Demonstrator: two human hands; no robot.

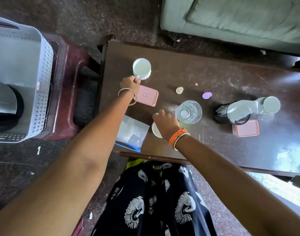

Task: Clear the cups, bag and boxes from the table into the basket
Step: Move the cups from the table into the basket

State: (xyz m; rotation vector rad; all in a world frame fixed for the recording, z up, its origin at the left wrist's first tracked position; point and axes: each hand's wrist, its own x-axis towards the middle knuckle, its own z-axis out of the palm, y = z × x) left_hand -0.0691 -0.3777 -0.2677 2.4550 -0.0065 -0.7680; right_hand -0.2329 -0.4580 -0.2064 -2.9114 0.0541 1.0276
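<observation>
The left hand (129,83) pinched the handle of the white ribbed ceramic mug (142,68) standing on the dark wooden surface (214,79), while the right hand (164,120) closed over the rim of a small white cup (156,130) beside the clear plastic bag (132,132). Lifting both together toward the white perforated plastic basket (42,68), well apart at the left, risked tipping either cup or knocking the clear drinking glass (188,111) just beside the right hand.

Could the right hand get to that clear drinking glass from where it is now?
Probably yes. The right hand rests on a small cup right beside the clear glass, with nothing between them.
</observation>
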